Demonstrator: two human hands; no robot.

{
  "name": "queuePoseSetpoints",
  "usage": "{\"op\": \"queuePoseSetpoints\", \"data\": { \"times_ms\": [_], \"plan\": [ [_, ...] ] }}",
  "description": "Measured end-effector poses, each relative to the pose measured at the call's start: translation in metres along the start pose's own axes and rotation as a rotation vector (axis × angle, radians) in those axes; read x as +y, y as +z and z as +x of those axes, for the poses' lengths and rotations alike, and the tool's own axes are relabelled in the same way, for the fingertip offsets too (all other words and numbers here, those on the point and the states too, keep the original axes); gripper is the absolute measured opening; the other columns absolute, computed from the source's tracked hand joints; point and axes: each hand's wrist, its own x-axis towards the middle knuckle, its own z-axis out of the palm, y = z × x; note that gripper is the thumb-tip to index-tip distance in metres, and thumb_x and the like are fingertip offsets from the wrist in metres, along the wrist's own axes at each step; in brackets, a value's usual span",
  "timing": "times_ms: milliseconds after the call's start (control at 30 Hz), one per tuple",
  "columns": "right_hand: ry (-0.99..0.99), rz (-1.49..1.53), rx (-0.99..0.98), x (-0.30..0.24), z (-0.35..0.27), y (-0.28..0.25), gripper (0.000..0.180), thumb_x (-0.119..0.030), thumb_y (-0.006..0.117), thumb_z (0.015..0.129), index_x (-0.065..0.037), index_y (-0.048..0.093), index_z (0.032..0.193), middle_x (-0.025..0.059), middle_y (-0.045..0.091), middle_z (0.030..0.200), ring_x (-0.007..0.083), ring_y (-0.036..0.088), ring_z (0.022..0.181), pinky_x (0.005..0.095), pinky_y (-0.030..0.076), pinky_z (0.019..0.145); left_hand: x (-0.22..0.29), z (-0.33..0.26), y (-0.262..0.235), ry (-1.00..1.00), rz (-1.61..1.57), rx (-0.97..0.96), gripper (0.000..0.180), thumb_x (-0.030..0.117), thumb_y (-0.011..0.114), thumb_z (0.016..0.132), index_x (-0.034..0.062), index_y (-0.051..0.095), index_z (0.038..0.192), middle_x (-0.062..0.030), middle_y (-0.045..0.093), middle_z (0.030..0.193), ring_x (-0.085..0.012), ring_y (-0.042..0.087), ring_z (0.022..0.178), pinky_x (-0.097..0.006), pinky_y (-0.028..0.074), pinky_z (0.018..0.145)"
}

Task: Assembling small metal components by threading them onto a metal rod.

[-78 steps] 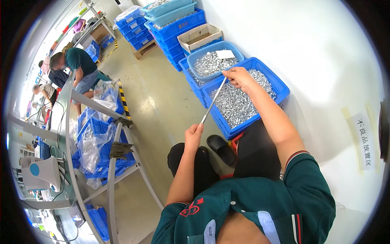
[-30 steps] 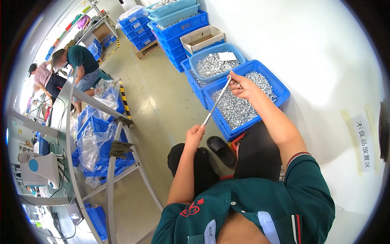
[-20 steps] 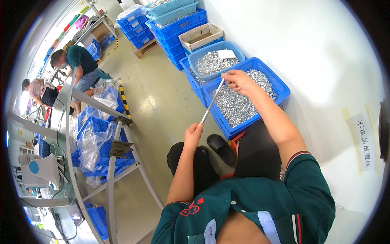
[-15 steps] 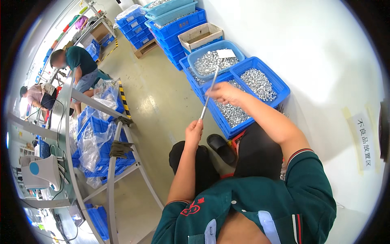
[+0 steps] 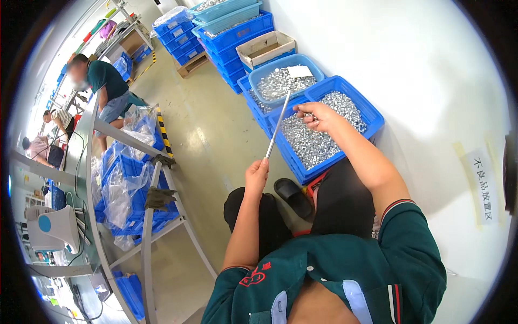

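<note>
My left hand (image 5: 257,174) grips the lower end of a thin silvery rod (image 5: 277,129), which slants up and away, its pale tip in front of the light-blue basket (image 5: 319,69). Just right of the rod, my right hand (image 5: 319,115) is raised with curled fingers, apart from it. A few small silvery metal parts seem to show between those fingers; their exact kind is too small to make out. Beneath this hand stands a blue basket (image 5: 372,102) heaped with small metal parts (image 5: 307,143). The light-blue basket beyond holds similar parts and a white paper slip (image 5: 299,71).
A box with pale sides (image 5: 280,40) and stacked blue crates (image 5: 229,56) stand farther along the white wall. To the left are a metal-framed workbench (image 5: 148,243), crates with plastic bags (image 5: 127,189), and other people. A black slipper (image 5: 294,195) lies near my legs.
My right hand has moved from beside the rod rightward over the blue basket, its fingers curled. My left hand and the rod stay nearly in place. People at the left have shifted posture.
</note>
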Motion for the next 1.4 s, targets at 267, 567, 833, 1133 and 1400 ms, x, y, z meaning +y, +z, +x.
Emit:
{"op": "queuePoseSetpoints", "data": {
  "times_ms": [267, 567, 833, 1133, 1400],
  "plan": [
    [-0.087, 0.153, -0.02, -0.006, -0.001, -0.001, 0.022, -0.018, 0.05, 0.086, -0.002, 0.055, 0.099, 0.0014, 0.047, 0.071, 0.0041, 0.035, 0.049, 0.0145, 0.023, 0.034, -0.007, 0.0, -0.004, 0.057, 0.096, -0.017, 0.033, 0.032, 0.051, 0.087, 0.0104, 0.045, 0.063, 0.0088, 0.032, 0.047, -0.0014, 0.024, 0.038, -0.019, 0.016, 0.035],
    [-0.212, 0.164, -0.077, -0.009, -0.011, 0.01, 0.017, -0.014, 0.058, 0.082, 0.0, 0.055, 0.091, 0.0029, 0.048, 0.069, 0.0038, 0.033, 0.045, 0.0149, 0.023, 0.033, -0.009, -0.001, -0.01, 0.097, 0.174, -0.016, 0.033, 0.033, 0.053, 0.086, 0.0093, 0.046, 0.063, 0.0078, 0.033, 0.049, -0.0023, 0.026, 0.04, -0.02, 0.019, 0.036],
    [-0.315, -0.081, -0.064, -0.012, -0.017, 0.017, 0.013, -0.014, 0.06, 0.081, -0.002, 0.055, 0.085, 0.0, 0.046, 0.065, 0.0029, 0.035, 0.045, 0.014, 0.024, 0.033, -0.011, -0.003, -0.01, 0.118, 0.219, -0.002, 0.032, 0.03, 0.052, 0.086, 0.0089, 0.046, 0.063, 0.0078, 0.033, 0.05, -0.0025, 0.027, 0.042, -0.021, 0.019, 0.039],
    [-0.377, -0.073, 0.012, -0.01, -0.015, 0.028, 0.016, -0.013, 0.064, 0.078, -0.004, 0.051, 0.081, -0.0004, 0.044, 0.065, 0.0033, 0.036, 0.045, 0.0163, 0.022, 0.033, -0.015, 0.0, -0.008, 0.157, 0.212, 0.014, 0.031, 0.029, 0.052, 0.087, 0.0076, 0.047, 0.064, 0.0076, 0.034, 0.054, -0.0026, 0.028, 0.046, -0.021, 0.021, 0.042],
    [-0.373, -0.123, 0.068, -0.007, -0.014, 0.032, 0.018, -0.015, 0.065, 0.077, -0.005, 0.05, 0.079, -0.0015, 0.042, 0.061, 0.0034, 0.033, 0.043, 0.0171, 0.021, 0.033, -0.015, 0.006, 0.0, 0.162, 0.216, 0.036, 0.03, 0.029, 0.052, 0.087, 0.0078, 0.048, 0.065, 0.0075, 0.035, 0.054, -0.0024, 0.029, 0.046, -0.02, 0.022, 0.042]
  ]
}}
